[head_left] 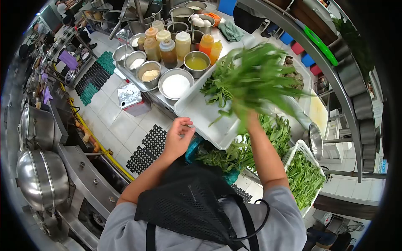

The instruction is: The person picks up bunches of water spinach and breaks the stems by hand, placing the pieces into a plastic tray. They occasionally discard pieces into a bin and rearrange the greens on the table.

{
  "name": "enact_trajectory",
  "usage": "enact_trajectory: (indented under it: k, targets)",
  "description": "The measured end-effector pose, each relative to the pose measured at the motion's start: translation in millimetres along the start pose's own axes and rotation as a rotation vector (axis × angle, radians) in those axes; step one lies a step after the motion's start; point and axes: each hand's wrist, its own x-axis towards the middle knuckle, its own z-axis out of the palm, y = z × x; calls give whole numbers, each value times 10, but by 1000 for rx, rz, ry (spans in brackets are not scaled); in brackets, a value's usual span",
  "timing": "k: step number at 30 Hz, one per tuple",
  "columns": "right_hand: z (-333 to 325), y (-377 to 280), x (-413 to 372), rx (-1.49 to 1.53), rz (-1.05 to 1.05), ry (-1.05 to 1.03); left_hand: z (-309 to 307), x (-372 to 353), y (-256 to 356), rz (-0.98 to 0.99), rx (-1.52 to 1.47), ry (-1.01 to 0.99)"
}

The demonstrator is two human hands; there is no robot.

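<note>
My right hand (246, 113) is closed round a large bunch of leafy greens (259, 77), blurred by motion, above a white tray (197, 104). Leaves hide most of its fingers. Some greens lie in the tray beneath the bunch. My left hand (180, 136) is just left of the tray's near corner, its fingers curled and thumb apart, with nothing in it. More greens (274, 134) lie below and right of the tray, around my right forearm. A white basket (320, 190) full of green leaves (302, 178) stands at the lower right.
Squeeze bottles (168, 52), a bowl of white powder (176, 85) and a bowl of yellow liquid (197, 62) stand beyond the tray. A metal bowl (315, 140) is at the right. Steel pots (42, 180) line the left side. A person (63, 8) is at the far upper left.
</note>
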Motion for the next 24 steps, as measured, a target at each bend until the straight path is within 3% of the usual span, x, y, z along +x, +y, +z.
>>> enact_trajectory:
  k: [1, 3, 11, 14, 16, 18, 22, 24]
  targets:
    - [332, 200, 173, 32, -35, -80, -40, -11, -14, -3, -17, 4]
    - [617, 226, 280, -318, 116, -500, -95, -57, 5, -10, -8, 4]
    - [811, 412, 322, -343, 124, -439, -179, 26, -128, -32, -32, -37]
    - [856, 461, 287, -345, 75, -308, -62, 127, -56, 4, -3, -89]
    - [829, 427, 296, -344, 110, -400, 23, 226, 13, 45, 106, -148]
    - [664, 295, 268, -351, 164, -433, 92, 344, 22, 57, 126, -206]
    - [172, 34, -111, -193, 52, -349, 175, 582, 52, 151, 368, -352]
    - [-45, 50, -458, 59, -105, 14, 186, 761, 55, 126, 579, -454]
